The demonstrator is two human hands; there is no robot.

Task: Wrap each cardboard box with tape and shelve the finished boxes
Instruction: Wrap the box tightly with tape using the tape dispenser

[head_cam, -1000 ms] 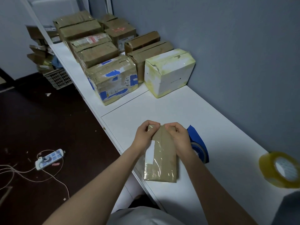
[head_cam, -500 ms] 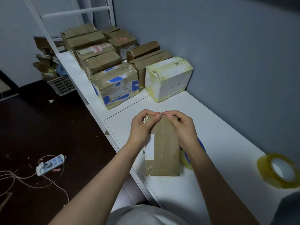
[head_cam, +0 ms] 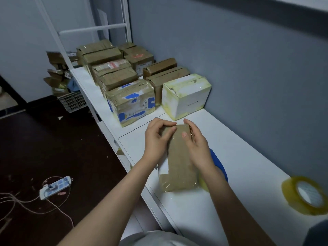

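Observation:
A flat brown cardboard box (head_cam: 179,164), shiny with clear tape and bearing a white label, lies lengthwise on the white table (head_cam: 239,139) in front of me. My left hand (head_cam: 157,137) grips its far left corner, thumb on top. My right hand (head_cam: 194,141) holds the far right edge, fingers curled over the end and thumb pressing the top. A roll of yellowish clear tape (head_cam: 306,195) lies at the right edge of view. A blue tape roll (head_cam: 219,164) peeks out behind my right wrist.
Several taped boxes stand in rows at the table's far end, nearest a white box (head_cam: 186,96) and a brown box with blue patches (head_cam: 132,103). A white frame post (head_cam: 124,20) rises behind. On the dark floor lie a power strip (head_cam: 55,186), cables and a crate (head_cam: 73,102).
Both hands have slid apart along the box's far end, from pinching together at its middle to holding its two corners. The view has tilted up slightly.

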